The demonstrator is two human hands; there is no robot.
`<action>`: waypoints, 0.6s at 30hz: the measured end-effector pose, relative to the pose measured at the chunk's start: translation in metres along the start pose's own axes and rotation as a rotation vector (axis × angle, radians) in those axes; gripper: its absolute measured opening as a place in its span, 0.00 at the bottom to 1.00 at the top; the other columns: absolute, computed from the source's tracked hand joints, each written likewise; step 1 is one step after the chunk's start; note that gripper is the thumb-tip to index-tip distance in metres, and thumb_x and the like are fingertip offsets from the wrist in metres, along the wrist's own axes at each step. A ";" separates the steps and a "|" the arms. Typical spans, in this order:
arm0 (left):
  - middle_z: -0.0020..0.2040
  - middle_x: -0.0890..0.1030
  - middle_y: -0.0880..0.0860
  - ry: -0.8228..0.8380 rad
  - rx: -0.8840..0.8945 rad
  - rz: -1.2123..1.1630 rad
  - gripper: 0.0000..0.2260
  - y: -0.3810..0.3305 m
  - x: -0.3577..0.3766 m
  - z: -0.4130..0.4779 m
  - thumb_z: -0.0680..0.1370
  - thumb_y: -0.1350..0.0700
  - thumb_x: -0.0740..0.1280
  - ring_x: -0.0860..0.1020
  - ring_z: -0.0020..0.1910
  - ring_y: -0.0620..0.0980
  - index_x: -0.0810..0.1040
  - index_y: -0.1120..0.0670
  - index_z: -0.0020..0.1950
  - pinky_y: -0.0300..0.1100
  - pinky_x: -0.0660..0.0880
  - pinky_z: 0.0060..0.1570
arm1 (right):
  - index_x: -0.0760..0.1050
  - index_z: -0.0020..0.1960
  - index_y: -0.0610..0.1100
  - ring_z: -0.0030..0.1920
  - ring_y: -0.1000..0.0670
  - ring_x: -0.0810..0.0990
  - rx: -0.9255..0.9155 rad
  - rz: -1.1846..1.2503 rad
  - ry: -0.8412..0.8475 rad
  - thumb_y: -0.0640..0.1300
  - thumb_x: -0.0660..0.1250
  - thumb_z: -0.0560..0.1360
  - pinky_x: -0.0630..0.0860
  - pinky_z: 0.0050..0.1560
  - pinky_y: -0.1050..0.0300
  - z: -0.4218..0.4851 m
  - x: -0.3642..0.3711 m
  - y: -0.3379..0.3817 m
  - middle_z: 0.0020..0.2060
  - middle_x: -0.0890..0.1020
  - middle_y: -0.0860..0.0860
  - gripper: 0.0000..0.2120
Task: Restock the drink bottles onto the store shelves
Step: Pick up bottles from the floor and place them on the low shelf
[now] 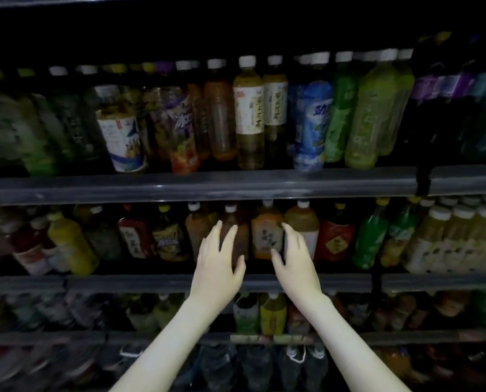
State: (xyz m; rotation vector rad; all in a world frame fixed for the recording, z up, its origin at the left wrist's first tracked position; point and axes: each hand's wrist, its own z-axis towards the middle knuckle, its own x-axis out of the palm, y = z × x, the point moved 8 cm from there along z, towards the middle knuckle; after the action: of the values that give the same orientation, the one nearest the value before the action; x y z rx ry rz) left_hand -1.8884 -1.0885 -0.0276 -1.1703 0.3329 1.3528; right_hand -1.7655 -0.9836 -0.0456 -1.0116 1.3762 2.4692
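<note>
Dark lower shelf (66, 338), bottles (24, 312) indistinct

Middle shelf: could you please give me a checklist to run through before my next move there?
1. Left-hand grip free: ok, fingers straight, holding nothing.
2. Right-hand grip free: ok, open, holding nothing.
3. Dark brown bottle behind the left-hand grip upright: ok.
4. Orange-label bottle between the two grips upright, label forward: ok.
5. Fingers touching any bottle: cannot tell.
6. Free slot in the front row of the middle shelf: not ok, none shows near the grips.
</note>
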 end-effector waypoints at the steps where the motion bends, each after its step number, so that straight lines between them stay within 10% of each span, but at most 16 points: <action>1: 0.78 0.52 0.55 0.039 -0.041 0.013 0.27 0.015 0.001 -0.010 0.80 0.52 0.62 0.51 0.77 0.53 0.57 0.51 0.77 0.52 0.57 0.74 | 0.51 0.77 0.49 0.74 0.52 0.58 0.019 0.001 0.020 0.46 0.59 0.81 0.60 0.66 0.63 -0.006 0.013 0.002 0.74 0.60 0.51 0.28; 18: 0.79 0.44 0.55 0.351 -0.057 0.037 0.29 0.047 0.062 -0.012 0.81 0.49 0.59 0.47 0.77 0.56 0.48 0.48 0.79 0.52 0.51 0.75 | 0.47 0.78 0.49 0.74 0.46 0.58 0.251 -0.108 0.026 0.45 0.60 0.81 0.70 0.61 0.55 -0.018 0.033 -0.066 0.75 0.54 0.48 0.31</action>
State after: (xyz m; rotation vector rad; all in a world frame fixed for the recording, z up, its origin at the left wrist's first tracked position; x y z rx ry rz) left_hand -1.9073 -1.0720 -0.1027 -1.4577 0.5719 1.1922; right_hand -1.7539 -0.9662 -0.1185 -1.0339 1.5477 2.1482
